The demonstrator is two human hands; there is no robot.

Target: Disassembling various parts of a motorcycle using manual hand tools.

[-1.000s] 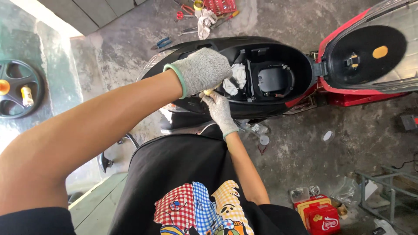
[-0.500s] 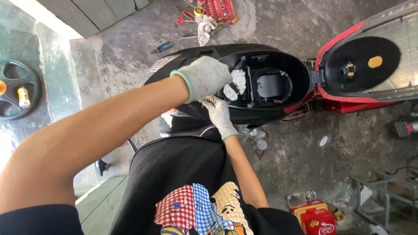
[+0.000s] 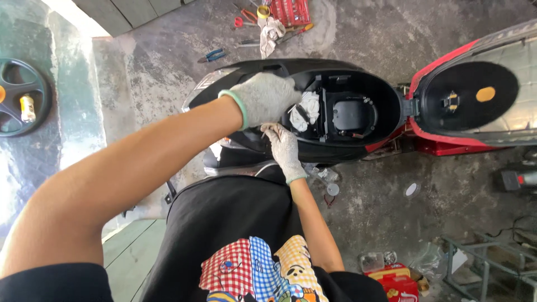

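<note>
A black and red scooter (image 3: 391, 137) stands below me with its seat (image 3: 470, 98) flipped open to the right. My gloved left hand (image 3: 263, 99) lies on the near-left rim of the black under-seat compartment (image 3: 386, 98), fingers curled over the edge. Just below it, my gloved right hand (image 3: 283, 146) is at the compartment's lower rim, its fingertips pinched on a small thin metal piece (image 3: 265, 133). A crumpled white rag (image 3: 307, 106) sits inside the compartment beside my left hand.
Hand tools, a red tool tray (image 3: 291, 11) and a cloth (image 3: 270, 31) lie on the concrete beyond the scooter. A black wheel rim (image 3: 22, 98) lies at the left. Red cans (image 3: 394, 279) and a metal frame (image 3: 486, 263) stand at the lower right.
Both hands stay at the same spot on the compartment rim. The view has drifted a little, so the scooter sits slightly lower and further left in the frame.
</note>
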